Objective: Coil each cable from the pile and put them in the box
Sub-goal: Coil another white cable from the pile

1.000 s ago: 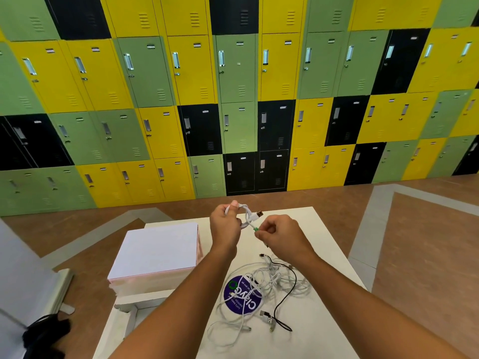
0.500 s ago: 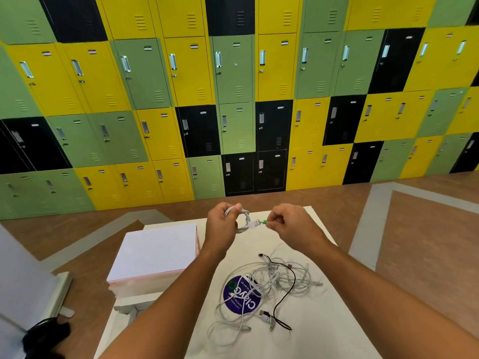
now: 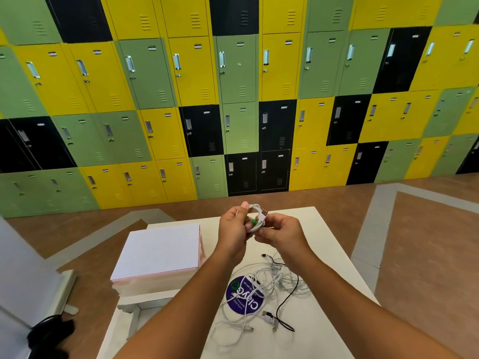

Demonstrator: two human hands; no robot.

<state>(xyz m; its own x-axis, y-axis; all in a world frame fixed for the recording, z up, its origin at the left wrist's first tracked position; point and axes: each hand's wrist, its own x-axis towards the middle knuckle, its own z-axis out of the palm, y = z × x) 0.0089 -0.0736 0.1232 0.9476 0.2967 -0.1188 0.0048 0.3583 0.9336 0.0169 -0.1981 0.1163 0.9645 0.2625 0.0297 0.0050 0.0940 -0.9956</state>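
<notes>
Above the far part of the white table [image 3: 326, 239] my left hand [image 3: 233, 224] grips a small coil of white cable [image 3: 258, 216] with a green-tipped end and a USB plug. My right hand [image 3: 281, 233] pinches the same coil from the right, close against the left hand. Nearer to me a tangled pile of cables [image 3: 269, 283], white ones and a black one, lies on the table over a round purple sticker [image 3: 245, 296]. The box [image 3: 158, 255], white-topped with pink sides, stands closed at the table's left.
A wall of yellow, green and black lockers [image 3: 238, 99] stands beyond the table. Brown floor with grey stripes surrounds it. A black object [image 3: 49, 335] lies on the floor at lower left beside a grey panel [image 3: 23, 275].
My right hand has moved left and closed in on the coil, bringing the green-tipped end against the loops. The hands, apart before, now meet. The view has tilted a little.
</notes>
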